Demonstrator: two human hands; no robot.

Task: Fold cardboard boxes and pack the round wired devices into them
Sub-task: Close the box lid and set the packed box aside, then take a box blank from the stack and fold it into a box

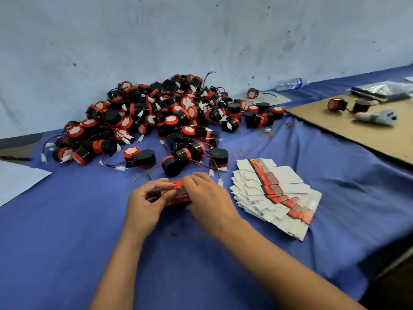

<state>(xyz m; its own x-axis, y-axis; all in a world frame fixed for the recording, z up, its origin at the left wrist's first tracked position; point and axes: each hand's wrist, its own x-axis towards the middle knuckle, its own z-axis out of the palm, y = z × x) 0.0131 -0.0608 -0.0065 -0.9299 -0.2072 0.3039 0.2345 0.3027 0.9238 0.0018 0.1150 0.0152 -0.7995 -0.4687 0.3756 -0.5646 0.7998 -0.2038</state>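
Centre frame, my left hand (149, 199) and right hand (202, 193) both pinch the small red printed cardboard box (178, 194) above the blue-clothed worktop (67, 231); squeeze unevenly and I reckon it buckles, flaps misfolding.

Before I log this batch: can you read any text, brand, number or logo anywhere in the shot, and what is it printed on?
No text is legible.
Red box held by the left hand and right hand: print blurred.
Flat box stack: red and black band with a yellow round emblem, wording too small.
Water bottle: blue label, unreadable.
Devices pile: white end labels, no readable marks.
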